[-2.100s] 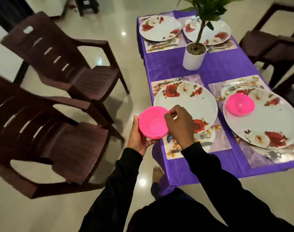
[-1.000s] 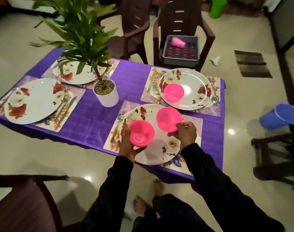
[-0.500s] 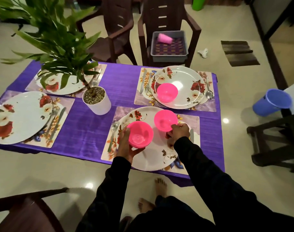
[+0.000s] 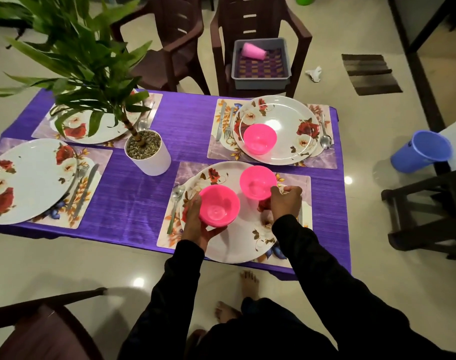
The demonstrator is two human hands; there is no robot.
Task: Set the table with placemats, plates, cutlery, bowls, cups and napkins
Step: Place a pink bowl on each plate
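The left hand cups a stack of pink bowls; how many is unclear. The right hand pinches another pink bowl on the near floral plate, fingertips partly hidden.

Purple-clothed table carries four floral placemats and white plant pot mid-table.

Both arms in black sleeves reach forward toward twelve o'clock, elbows bent. The left hand is cupped palm-up, thumb on the near side, its grip wrapped round something held from below. The right hand, at its three o'clock, has knuckles up and fingers curled in a pinching grip.
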